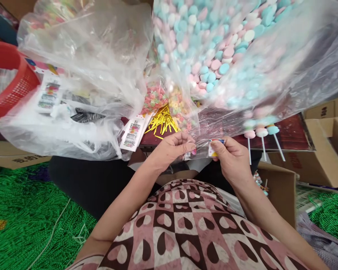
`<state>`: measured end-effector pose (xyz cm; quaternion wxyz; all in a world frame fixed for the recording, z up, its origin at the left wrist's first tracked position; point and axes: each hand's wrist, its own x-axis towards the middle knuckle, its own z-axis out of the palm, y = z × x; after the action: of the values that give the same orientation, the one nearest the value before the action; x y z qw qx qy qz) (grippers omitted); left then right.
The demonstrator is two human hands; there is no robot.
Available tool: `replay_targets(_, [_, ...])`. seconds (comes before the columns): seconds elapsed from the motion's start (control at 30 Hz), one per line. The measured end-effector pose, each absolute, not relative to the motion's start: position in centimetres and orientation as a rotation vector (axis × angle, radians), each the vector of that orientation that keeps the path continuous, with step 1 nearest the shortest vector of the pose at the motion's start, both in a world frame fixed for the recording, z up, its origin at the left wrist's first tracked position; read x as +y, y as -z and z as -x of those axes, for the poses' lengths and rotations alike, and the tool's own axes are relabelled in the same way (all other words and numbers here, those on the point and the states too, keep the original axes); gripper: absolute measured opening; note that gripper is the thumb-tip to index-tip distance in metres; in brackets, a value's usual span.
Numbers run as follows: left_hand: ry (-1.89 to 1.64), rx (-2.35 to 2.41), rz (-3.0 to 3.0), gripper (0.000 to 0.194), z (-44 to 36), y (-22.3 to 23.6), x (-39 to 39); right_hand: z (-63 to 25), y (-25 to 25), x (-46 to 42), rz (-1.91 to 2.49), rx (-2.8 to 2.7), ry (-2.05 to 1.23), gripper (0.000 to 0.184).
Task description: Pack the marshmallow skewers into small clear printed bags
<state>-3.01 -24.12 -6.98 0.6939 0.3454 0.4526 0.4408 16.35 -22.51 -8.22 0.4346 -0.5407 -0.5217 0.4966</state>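
Note:
Between my hands, just over the table's front edge, stretches a small clear plastic bag [202, 153] with bright printing at both ends. My left hand [177, 147] pinches one end between thumb and fingers. At the other end, my right hand [229, 153] grips the printed corner with its thumb on top. Gold twist ties [163, 122] lie in a loose pile just beyond my left hand, beside printed cards [133, 133]. To the right of my right hand, marshmallow lollipops [261, 132] lie with their white sticks poking over the table edge.
A large clear bag of pink, blue and white marshmallows [214, 71] fills the back right. Bags of ring-shaped candy [156, 95] stand mid-table. Plastic bags [81, 75] and a red basket [25, 86] are left. Cardboard boxes [326, 150] stand right, above green shaggy carpet [30, 210].

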Motion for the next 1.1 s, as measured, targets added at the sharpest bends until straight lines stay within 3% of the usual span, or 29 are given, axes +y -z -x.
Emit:
replay_targets(0.13, [-0.945,1.106,-0.735,0.039,3.0,7.5,-24.5,-16.3,8.8,-22.5,1.361,-1.262,-1.252,0.040])
replay_targets(0.33, [-1.051,1.277,-0.968,0.038,2.6,8.2,-24.9,-15.5,9.1,-22.7,1.261,-1.203,-1.474,0.028])
replay_targets(0.57, [-1.095,1.143,-0.793,0.044,2.6,8.6,-25.1,-14.7,8.9,-23.0,1.282,-1.214,-1.423,0.050])
replay_targets(0.7, [-0.993,1.021,-0.740,0.035,3.1,8.1,-25.0,-14.9,8.4,-22.3,1.270,-1.132,-1.429,0.032])
replay_targets(0.8, [-1.071,1.088,-0.769,0.037,2.8,8.1,-24.6,-15.6,7.9,-22.1,1.283,-1.117,-1.458,0.034])
replay_targets(0.97, [-1.093,1.118,-0.823,0.047,0.6,8.4,-23.7,-17.5,6.3,-22.6,1.389,-1.346,-1.230,0.056])
replay_targets(1.1, [-1.199,1.081,-0.707,0.050,-0.6,8.4,-23.0,-21.2,5.1,-22.0,1.461,-1.369,-1.016,0.047])
